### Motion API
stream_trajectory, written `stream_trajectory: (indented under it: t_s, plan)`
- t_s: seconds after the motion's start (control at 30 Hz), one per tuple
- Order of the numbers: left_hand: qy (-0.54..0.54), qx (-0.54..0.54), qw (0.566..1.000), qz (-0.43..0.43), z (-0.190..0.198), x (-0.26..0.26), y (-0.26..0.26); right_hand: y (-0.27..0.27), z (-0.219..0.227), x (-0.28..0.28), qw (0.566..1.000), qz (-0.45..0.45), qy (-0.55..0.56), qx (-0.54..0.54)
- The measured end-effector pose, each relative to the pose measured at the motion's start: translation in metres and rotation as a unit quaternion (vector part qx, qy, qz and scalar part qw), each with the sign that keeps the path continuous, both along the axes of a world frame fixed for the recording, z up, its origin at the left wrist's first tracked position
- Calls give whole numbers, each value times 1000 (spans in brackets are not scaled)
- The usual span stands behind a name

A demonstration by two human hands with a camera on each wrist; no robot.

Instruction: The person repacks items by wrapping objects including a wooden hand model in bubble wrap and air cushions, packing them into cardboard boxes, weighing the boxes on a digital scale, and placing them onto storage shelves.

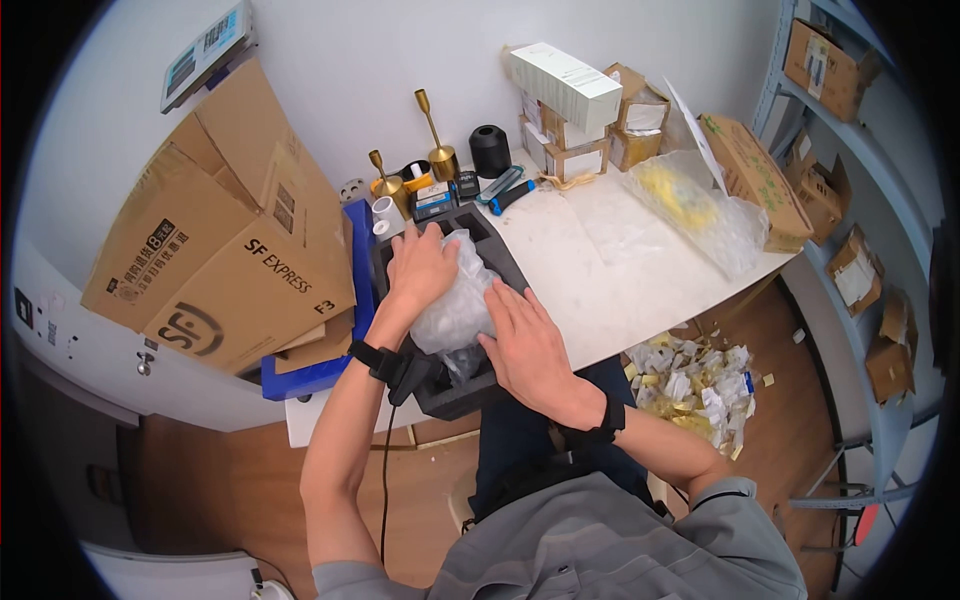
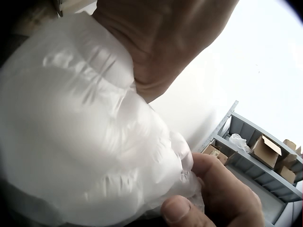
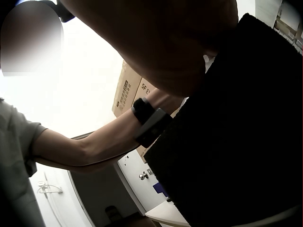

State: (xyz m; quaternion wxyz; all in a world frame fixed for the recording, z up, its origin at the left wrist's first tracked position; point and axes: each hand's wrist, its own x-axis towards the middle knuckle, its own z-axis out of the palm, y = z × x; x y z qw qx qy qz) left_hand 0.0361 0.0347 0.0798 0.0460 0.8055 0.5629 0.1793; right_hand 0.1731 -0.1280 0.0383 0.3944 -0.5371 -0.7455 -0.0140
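A bundle of clear bubble wrap lies in a black foam tray at the table's front left edge; it fills much of the left wrist view as puffed wrap. My left hand rests on the bundle's upper left side, its fingers toward the tray's far rim. My right hand lies against the bundle's right side with its fingers extended and thumb apart. In the right wrist view, the dark tray side hides the bundle. What the wrap covers cannot be made out.
A large carton and blue tray stand left. Behind are brass holders, a black cylinder and a blue-handled tool. Stacked boxes and wrapped yellow material lie farther right, beside shelves.
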Motion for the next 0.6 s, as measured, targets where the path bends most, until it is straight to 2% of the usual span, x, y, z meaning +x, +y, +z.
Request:
stream_trajectory:
  t_s: [0.03,0.1,0.17,0.23,0.3,0.37,0.43,0.5,0.6]
  plan:
    - [-3,-17,1000,0,4,-1,1,1,1,0,1000,1,-1,2]
    - [-9,-36,999,-17,6,-6,10,0,2,-1,997,2,79,5]
    - [-14,-55,998,-33,7,-7,18,3,2,-3,996,-15,89,19]
    - [-37,-101,994,4,21,-6,15,8,3,-2,994,-34,103,31]
    - [-53,-107,993,7,33,-8,15,18,8,5,982,-17,189,10]
    - [-72,-109,991,10,40,-11,25,29,18,9,977,-28,206,44]
    - [-112,-105,987,38,43,-17,38,37,33,16,953,7,301,15]
    - [-133,-126,983,21,42,-21,44,41,35,19,951,12,307,28]
    - [-136,-90,986,22,39,-16,32,34,30,18,964,6,261,57]
